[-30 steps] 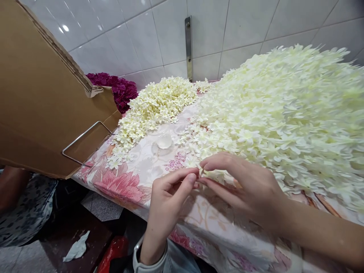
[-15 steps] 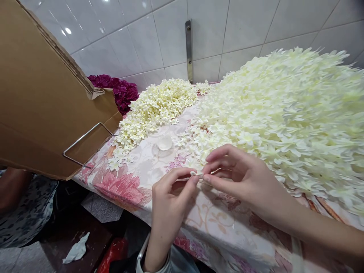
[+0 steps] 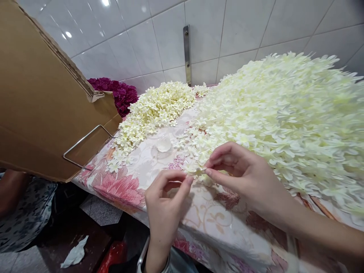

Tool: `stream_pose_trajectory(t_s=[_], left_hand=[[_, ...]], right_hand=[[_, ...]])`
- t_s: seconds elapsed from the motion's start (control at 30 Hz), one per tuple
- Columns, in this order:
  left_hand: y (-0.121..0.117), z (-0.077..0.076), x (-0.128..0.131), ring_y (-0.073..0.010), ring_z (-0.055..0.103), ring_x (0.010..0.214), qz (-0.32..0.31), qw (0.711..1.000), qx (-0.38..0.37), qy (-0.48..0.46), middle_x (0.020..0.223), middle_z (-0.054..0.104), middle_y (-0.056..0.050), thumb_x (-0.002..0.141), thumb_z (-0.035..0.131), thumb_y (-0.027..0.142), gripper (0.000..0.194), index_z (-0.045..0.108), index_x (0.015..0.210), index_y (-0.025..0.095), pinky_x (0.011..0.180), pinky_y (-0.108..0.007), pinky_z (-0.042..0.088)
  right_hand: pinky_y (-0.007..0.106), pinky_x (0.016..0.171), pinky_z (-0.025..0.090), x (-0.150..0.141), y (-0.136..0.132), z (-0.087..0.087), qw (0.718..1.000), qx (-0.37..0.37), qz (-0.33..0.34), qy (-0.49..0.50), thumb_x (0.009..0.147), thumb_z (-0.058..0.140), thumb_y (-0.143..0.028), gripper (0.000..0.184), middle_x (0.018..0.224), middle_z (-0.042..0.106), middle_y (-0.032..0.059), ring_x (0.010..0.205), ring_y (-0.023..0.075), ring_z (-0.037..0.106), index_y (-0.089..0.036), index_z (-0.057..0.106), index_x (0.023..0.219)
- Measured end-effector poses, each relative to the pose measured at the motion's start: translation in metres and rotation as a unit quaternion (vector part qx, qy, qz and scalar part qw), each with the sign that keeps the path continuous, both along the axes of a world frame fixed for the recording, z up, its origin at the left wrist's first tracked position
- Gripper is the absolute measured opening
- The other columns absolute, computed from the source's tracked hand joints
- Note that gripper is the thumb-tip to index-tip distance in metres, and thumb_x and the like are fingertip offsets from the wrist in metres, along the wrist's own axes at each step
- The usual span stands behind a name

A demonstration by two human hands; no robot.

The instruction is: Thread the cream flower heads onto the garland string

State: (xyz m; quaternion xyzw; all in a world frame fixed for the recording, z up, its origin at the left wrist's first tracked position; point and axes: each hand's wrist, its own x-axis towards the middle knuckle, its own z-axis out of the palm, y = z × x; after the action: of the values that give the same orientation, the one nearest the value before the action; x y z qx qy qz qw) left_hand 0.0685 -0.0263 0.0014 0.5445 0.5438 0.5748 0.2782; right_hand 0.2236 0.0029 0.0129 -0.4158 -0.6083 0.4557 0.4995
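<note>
My left hand (image 3: 167,201) is at the table's front part, thumb and forefinger pressed together; what lies between those fingertips, if anything, is too small to make out. Just beyond its fingertips shows a small white flower (image 3: 191,167). My right hand (image 3: 239,170) comes in from the right in a pinch, its fingertips at the edge of that flower and seeming to grip it. A narrow gap separates the two hands. A large heap of white flowers (image 3: 284,113) spreads beside and behind my right hand.
Farther back lies a smaller heap of cream flowers (image 3: 162,104), with purple flowers (image 3: 123,96) behind it. A small clear cup (image 3: 163,145) stands on the floral tablecloth (image 3: 119,189). A cardboard box (image 3: 51,102) and a wire handle (image 3: 82,142) occupy the left. Another person's arm (image 3: 13,189) shows below the box.
My fingertips, close together around a small white piece before, have drawn apart. The left hand has shifted slightly left and down; the right has barely moved.
</note>
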Motion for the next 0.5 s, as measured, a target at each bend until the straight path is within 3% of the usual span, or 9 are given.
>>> stream_pose_trajectory(t_s=[0.13, 0.3, 0.5], left_hand=[[-0.0005, 0.0029, -0.0018, -0.0101, 0.068, 0.070, -0.082, 0.995, -0.038, 0.033, 0.076, 0.073, 0.002, 0.073, 0.071, 0.017, 0.005, 0.073, 0.075, 0.020, 0.063, -0.014, 0.053], [0.0012, 0.0048, -0.0035, -0.0113, 0.068, 0.071, -0.108, 0.992, -0.057, 0.014, 0.078, 0.074, 0.001, 0.073, 0.071, 0.019, 0.006, 0.075, 0.077, 0.020, 0.063, -0.014, 0.054], [0.0002, 0.0072, -0.0033, -0.0099, 0.063, 0.057, -0.106, 0.990, -0.091, -0.027, 0.062, 0.068, 0.002, 0.069, 0.074, 0.023, 0.008, 0.069, 0.065, 0.017, 0.054, -0.014, 0.050]], right_hand=[[0.019, 0.062, 0.050, -0.0022, -0.0016, 0.0010, 0.999, -0.019, 0.023, 0.016, 0.077, 0.064, -0.017, 0.011, 0.075, 0.061, -0.0028, 0.071, 0.0099, 0.062, -0.021, 0.054, 0.079], [0.019, 0.066, 0.049, -0.0040, -0.0035, 0.0012, 0.999, -0.014, 0.046, 0.014, 0.073, 0.064, -0.010, 0.016, 0.074, 0.060, -0.0043, 0.072, 0.0092, 0.061, -0.021, 0.054, 0.078], [0.021, 0.061, 0.048, -0.0015, -0.0052, 0.0016, 0.995, -0.036, 0.089, -0.001, 0.075, 0.066, -0.017, 0.013, 0.071, 0.061, -0.0030, 0.068, 0.0109, 0.061, -0.020, 0.054, 0.077]])
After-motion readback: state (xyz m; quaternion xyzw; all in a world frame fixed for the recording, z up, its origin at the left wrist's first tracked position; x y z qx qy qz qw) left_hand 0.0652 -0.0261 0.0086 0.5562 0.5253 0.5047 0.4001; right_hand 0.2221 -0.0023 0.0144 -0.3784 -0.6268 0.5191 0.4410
